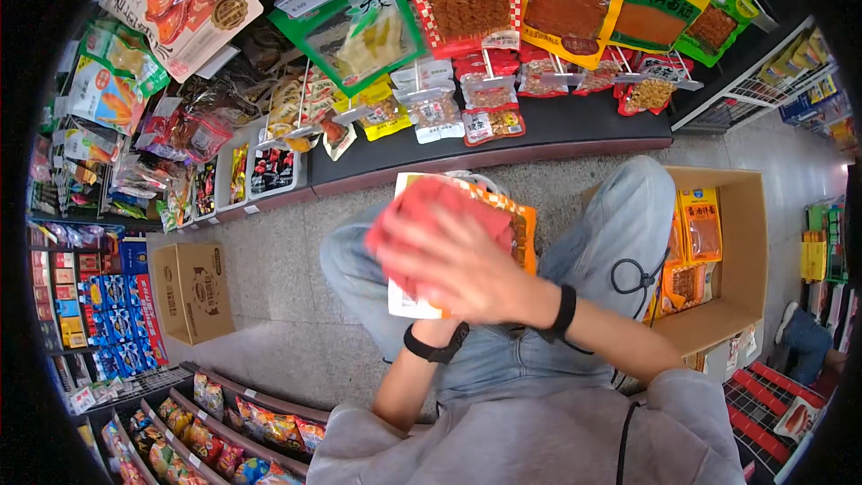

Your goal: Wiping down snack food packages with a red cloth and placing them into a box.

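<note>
An orange-and-white snack packet (524, 232) is held above my lap, its bottom edge tilted towards me. My right hand (458, 266) presses a crumpled red cloth (431, 212) onto the front of it; fingers and cloth are blurred. Below the packet, my left hand (434, 330) grips it from underneath, with most of its fingers hidden. Both wrists wear black bands. The cloth and right hand cover much of the packet's face.
Bagged snacks (468, 7) hang on hooks above a dark shelf (572, 118) ahead. At right, an open cardboard box (741, 249) holds yellow and orange packets. Another carton (192, 293) stands left. Snack racks (222, 438) lie behind left. Another person's leg (805, 343) shows far right.
</note>
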The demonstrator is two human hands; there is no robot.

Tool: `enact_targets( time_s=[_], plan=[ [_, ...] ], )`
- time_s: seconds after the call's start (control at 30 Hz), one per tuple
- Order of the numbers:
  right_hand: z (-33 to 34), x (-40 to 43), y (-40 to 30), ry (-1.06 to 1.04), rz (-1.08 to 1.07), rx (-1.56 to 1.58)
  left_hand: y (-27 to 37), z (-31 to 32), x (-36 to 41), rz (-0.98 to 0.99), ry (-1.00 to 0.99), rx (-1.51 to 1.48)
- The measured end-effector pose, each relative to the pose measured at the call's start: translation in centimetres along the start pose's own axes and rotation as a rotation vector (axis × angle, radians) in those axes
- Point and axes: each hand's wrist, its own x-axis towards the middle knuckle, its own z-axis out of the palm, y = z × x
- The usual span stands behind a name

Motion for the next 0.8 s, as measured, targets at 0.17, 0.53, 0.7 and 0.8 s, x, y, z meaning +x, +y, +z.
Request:
enact_targets(
  time_s=[0.17,0.53,0.7,0.8],
  plan=[
    [-0.2,-0.9,2.7,0.295,0.177,-0.164,-0.3,0.0,0.6,-0.024,-0.020,-0.033],
    [0.9,-2.5,4.0,0.406,0.250,-0.135,0.1,-0.5,-1.1,-0.066,0.009,-0.024],
    [3.2,-4.9,3.6,0.681,0.484,0.234,-1.0,0.1,-2.2,-0.087,0.027,0.047],
    [2.7,-4.5,1.9,0.555,0.405,0.095,-2.0,0.2,-2.8,-0.094,0.061,0.101]
  ],
)
